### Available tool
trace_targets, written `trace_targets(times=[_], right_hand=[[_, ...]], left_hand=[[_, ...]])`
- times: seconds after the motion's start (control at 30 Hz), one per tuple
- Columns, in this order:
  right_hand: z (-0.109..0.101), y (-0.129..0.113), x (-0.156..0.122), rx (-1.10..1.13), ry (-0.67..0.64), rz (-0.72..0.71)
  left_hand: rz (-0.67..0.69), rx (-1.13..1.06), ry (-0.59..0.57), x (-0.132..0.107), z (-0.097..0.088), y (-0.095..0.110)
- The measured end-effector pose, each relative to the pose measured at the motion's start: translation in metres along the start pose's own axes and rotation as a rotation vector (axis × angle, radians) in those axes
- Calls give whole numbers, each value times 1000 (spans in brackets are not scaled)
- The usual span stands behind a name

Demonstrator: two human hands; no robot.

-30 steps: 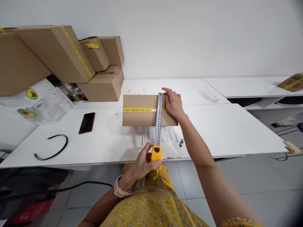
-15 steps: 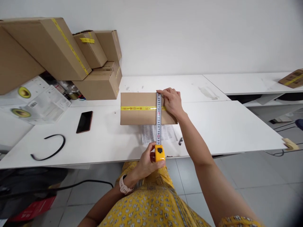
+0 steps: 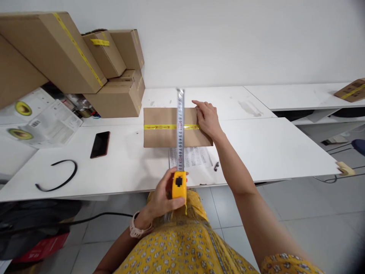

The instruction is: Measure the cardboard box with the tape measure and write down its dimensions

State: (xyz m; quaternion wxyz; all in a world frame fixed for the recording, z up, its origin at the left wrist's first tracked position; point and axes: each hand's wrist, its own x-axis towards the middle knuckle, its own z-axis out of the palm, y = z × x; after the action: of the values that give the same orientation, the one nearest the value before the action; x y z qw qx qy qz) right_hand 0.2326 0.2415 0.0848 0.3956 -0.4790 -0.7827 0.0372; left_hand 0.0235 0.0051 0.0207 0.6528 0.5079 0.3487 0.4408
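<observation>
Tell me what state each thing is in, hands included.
Tape measure, blade extended
Central box, taped shut
Phone, face up, screen dark
Printed sheet, partly hidden
Black band, lying curved
Left hand, holding tape measure
Right hand, touching central box

Right half of white table offered free room to its right edge, beyond right forearm. Drawn blade of tape measure barred way across carton; left hand blocked front edge's middle. Gap led between carton and smartphone. Stacked boxes obstructed far left corner; curved black band lay near front left corner.
</observation>
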Motion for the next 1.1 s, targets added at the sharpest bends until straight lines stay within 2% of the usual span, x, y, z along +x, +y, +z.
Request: trace_targets(times=[0.07, 0.17, 0.23, 0.3, 0.43, 0.57, 0.7, 0.8, 0.9, 0.97, 1.03, 1.1], right_hand=[[0, 1, -2, 18, 6, 8], [0, 2, -8, 39, 18, 26], [-1, 2, -16, 72, 45, 47], [-4, 1, -27, 119, 79, 96], [-15, -6, -51, 187, 70, 230], [-20, -18, -64, 250, 82, 214], [-4, -17, -70, 277, 175, 141], [16, -7, -81, 280, 184, 148], [24, 0, -97, 283, 111, 169], [16, -1, -109, 288, 103, 193], [0, -6, -117, 302, 173, 271], [-21, -15, -125, 342, 247, 395]], left_hand=[[172, 67, 161, -3, -11, 15], [448, 159, 478, 4, -37, 29], [526, 210, 618, 11, -56, 30], [498, 202, 668, 17, -73, 25], [355, 53, 639, 21, -87, 11], [382, 38, 680, 27, -89, 2], [409, 138, 661, 39, -97, -9], [329, 154, 644, 43, -102, -20], [300, 184, 663, 34, -100, -20], [347, 256, 663, 20, -96, -11], [342, 392, 576, 3, -91, 2], [242, 581, 377, -13, -84, 15]])
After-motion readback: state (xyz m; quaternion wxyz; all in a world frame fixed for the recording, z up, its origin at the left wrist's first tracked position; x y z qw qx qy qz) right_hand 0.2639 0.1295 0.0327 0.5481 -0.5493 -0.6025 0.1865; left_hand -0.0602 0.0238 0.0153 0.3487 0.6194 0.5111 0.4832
